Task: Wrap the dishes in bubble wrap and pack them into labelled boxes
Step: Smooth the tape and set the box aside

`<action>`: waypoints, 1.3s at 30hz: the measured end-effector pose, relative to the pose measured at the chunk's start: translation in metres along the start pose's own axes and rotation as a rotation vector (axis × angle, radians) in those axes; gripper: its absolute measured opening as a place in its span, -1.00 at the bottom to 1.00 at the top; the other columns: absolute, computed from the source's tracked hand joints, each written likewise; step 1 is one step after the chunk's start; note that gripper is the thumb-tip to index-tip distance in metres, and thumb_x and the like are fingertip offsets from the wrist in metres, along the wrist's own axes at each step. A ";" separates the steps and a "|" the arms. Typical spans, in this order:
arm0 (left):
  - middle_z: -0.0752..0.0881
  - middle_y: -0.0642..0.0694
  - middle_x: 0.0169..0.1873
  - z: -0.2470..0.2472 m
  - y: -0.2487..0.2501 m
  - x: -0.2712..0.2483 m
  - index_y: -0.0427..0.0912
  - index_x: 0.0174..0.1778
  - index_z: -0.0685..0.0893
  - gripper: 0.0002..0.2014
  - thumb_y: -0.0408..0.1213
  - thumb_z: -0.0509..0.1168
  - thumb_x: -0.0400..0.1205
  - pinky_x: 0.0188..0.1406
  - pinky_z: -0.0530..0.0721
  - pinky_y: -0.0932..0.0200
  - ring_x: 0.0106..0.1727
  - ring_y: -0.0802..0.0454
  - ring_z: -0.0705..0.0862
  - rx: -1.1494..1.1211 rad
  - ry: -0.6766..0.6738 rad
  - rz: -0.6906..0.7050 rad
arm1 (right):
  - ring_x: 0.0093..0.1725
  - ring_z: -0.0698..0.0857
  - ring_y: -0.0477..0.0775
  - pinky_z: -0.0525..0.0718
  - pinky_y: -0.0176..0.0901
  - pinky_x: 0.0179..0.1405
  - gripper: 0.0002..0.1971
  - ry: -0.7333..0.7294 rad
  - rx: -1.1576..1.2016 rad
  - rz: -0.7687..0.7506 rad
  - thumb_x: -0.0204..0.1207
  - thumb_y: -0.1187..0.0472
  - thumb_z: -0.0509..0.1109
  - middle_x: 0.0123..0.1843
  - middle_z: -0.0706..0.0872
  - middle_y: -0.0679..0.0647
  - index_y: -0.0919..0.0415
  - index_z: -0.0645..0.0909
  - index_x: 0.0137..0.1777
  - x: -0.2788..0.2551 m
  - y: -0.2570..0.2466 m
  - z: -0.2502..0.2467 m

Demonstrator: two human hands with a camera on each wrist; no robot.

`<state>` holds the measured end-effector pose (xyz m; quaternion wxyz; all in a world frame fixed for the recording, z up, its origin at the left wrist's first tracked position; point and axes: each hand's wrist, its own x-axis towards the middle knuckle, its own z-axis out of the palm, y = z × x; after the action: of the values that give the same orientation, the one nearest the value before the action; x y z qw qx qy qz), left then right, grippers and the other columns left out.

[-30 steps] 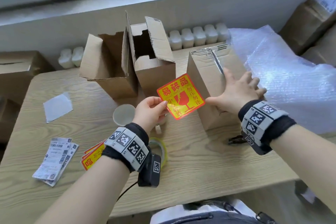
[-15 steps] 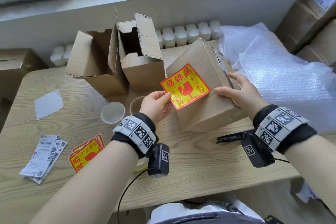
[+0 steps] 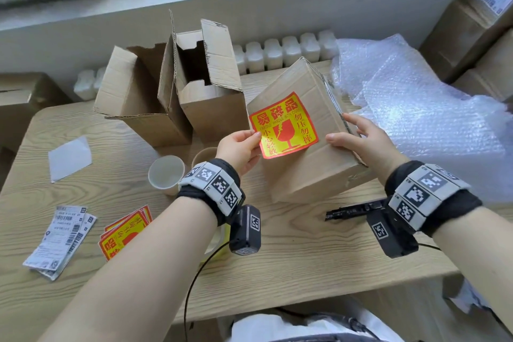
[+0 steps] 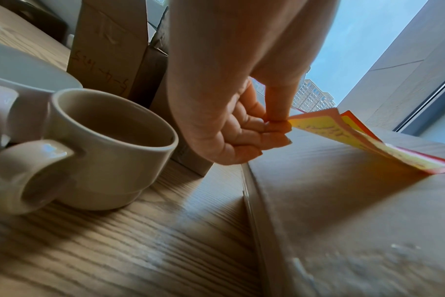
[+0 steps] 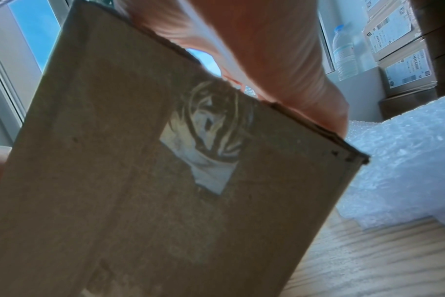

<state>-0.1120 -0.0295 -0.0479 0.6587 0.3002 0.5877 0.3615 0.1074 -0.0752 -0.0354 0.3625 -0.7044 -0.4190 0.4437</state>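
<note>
Labelling underway: left hand (image 3: 239, 147) pinches the fragile sticker (image 3: 283, 125) over the tilted box (image 3: 311, 164); right hand (image 3: 361, 141) grips the box edge. Next, pressing the sticker flat outward from the pinch.

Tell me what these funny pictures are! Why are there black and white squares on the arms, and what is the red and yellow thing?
No machine here: these are a person's two arms. The checkered bands carry small cameras. One picture comes from a camera on the head, looking down; the other two look along each hand from the wrists.

The left hand pinches a red and yellow fragile sticker, laying it on a closed cardboard box that is tipped up on one edge. The right hand holds that box steady.

On the wooden table you also see two open boxes, cups, bubble wrap, more stickers and white paper labels.
</note>
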 end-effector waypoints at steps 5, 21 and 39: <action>0.74 0.00 -0.45 0.004 -0.003 0.006 -0.20 -0.10 0.60 -0.91 -0.39 0.22 0.70 -0.42 0.63 0.40 -0.54 0.26 0.69 0.037 0.003 0.011 | 0.18 0.52 -0.14 0.51 -0.48 -0.22 -0.28 -0.018 0.027 -0.013 0.40 0.10 0.53 0.38 0.49 -0.07 0.05 0.35 0.56 0.002 0.001 0.001; 0.77 0.00 -0.26 0.003 -0.006 0.023 -0.08 -0.24 0.67 -0.88 -0.16 0.45 0.55 -0.29 0.64 0.35 -0.33 0.25 0.73 0.509 0.070 0.180 | 0.08 0.56 -0.22 0.55 -0.41 -0.14 -0.27 -0.016 0.078 -0.012 0.38 0.11 0.55 0.34 0.49 -0.07 0.05 0.35 0.55 0.003 0.002 0.004; 0.24 -0.14 0.62 0.030 -0.009 0.003 -0.22 0.61 0.27 -0.54 -0.24 0.06 0.76 0.56 0.05 0.22 0.64 0.00 0.17 1.019 -0.002 0.599 | -0.08 0.53 -0.41 0.55 -0.51 -0.30 -0.29 -0.020 0.067 -0.010 0.42 0.11 0.52 0.29 0.50 -0.11 0.05 0.34 0.56 0.003 0.004 0.007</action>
<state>-0.0807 -0.0311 -0.0530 0.3012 0.7318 0.5764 0.2037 0.1031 -0.0728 -0.0421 0.3840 -0.6853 -0.4112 0.4624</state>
